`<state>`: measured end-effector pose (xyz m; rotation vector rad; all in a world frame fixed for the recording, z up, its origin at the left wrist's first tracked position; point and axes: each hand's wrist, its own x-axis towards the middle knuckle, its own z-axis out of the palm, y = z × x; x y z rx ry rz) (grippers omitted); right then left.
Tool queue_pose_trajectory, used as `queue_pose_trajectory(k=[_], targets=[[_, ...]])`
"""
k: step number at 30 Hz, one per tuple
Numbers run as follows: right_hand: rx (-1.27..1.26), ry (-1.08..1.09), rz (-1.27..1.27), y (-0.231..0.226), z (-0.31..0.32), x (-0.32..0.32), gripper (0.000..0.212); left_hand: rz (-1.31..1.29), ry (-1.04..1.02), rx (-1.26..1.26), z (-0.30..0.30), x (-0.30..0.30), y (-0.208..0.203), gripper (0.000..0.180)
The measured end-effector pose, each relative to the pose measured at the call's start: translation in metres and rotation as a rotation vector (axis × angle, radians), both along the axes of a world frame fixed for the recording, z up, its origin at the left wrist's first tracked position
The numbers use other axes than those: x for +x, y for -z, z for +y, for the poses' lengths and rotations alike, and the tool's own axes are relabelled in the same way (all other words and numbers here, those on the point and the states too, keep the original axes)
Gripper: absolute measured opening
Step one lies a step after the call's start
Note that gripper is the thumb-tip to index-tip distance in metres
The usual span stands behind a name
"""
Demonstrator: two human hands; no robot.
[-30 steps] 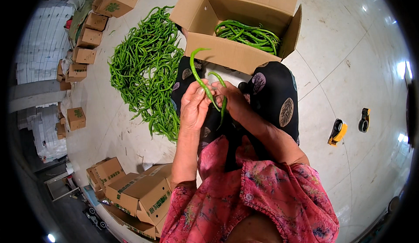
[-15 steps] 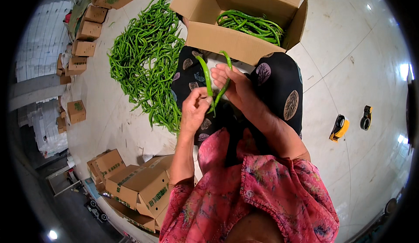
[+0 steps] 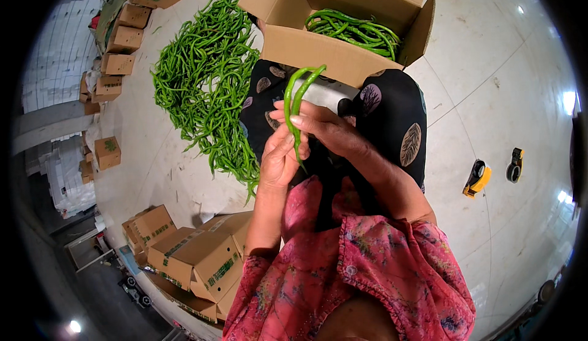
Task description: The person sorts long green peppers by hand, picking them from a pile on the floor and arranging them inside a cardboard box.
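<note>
Two long green chili peppers (image 3: 292, 94) stand side by side in front of my lap, their curved upper ends close together. My right hand (image 3: 327, 128) grips them from the right, thumb across the front and fingers behind. Around their lower ends my left hand (image 3: 280, 160) is closed, partly overlapping the right fingertips. Just beyond my knees stands an open cardboard box (image 3: 318, 52) with a layer of green chili peppers (image 3: 355, 31) inside. To the left of my legs a large heap of loose chili peppers (image 3: 205, 90) spreads over the floor.
Two tape dispensers, one yellow and black (image 3: 477, 179) and one darker (image 3: 514, 166), lie on the tiled floor at right. Cardboard cartons (image 3: 196, 260) are piled at lower left. Smaller boxes (image 3: 118, 64) line the far left beside white stacks (image 3: 58, 53).
The two peppers, spread apart before, are now together. My right hand has moved left and closed on them, its thumb now in front. My left hand has shifted slightly right and down.
</note>
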<state>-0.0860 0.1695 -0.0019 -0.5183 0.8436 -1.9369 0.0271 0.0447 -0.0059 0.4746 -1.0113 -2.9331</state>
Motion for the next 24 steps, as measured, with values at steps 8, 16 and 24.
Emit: queue_pose_trajectory(k=[8, 16, 24], targets=[[0.2, 0.059, 0.148, 0.018, -0.003, 0.001, 0.047, -0.157, -0.046, -0.341, 0.024, 0.005, 0.008, 0.036], [0.415, 0.254, 0.197, 0.024, -0.006, 0.0, 0.028, -0.298, -0.244, -0.925, 0.013, 0.004, -0.006, 0.022], [0.424, 0.267, 0.336, 0.03, -0.007, 0.007, 0.026, -0.232, -0.292, -0.953, 0.003, -0.023, -0.029, 0.028]])
